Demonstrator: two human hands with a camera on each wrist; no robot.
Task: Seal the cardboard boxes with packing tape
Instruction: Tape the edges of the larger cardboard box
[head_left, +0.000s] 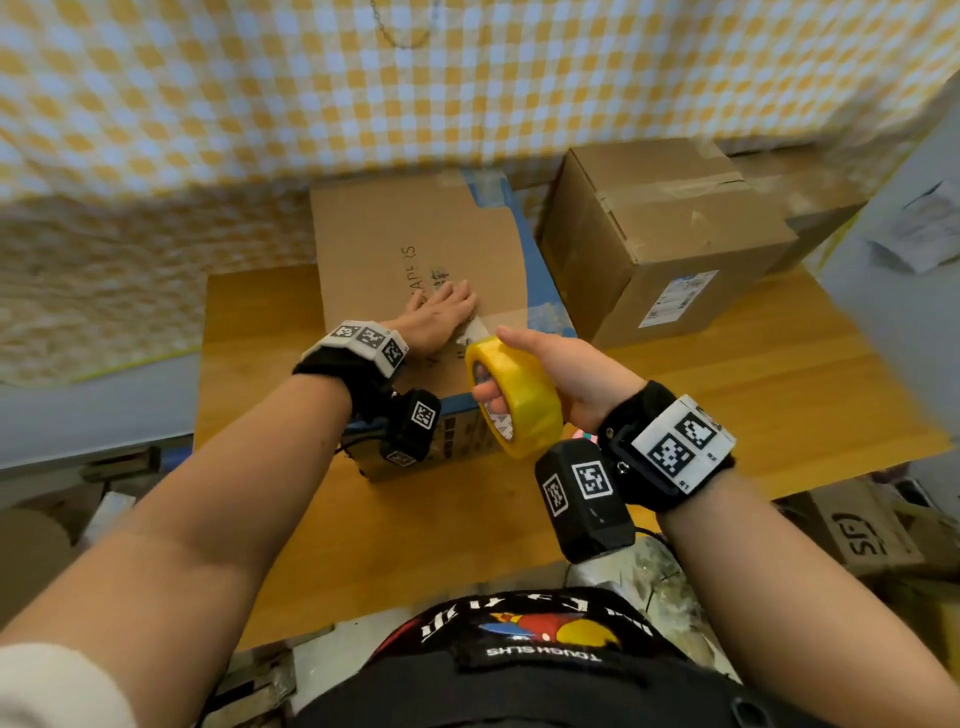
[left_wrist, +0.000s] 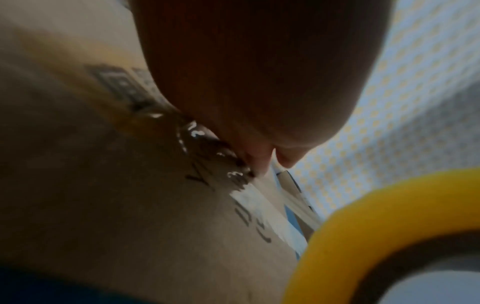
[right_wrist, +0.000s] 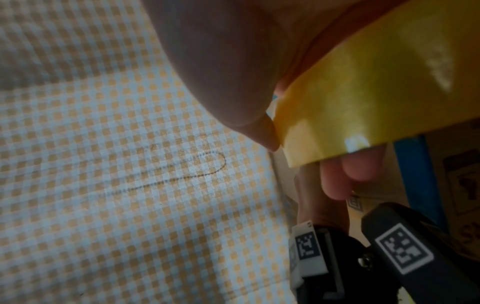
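Nearest, the shirt (head_left: 540, 636) reads "TOUGH SLHS" upside down. The right hand (head_left: 558, 374) is wrapped around the yellow tape roll (head_left: 514, 397), fingers through its core, thumb over the rim. Just left of it, the left hand (head_left: 441, 314) lies flat, fingers straight, on the box (head_left: 415, 270) lid, covering print ending "APERS". Beyond the right hand stands a second box (head_left: 660, 234) with a white label, its text unreadable
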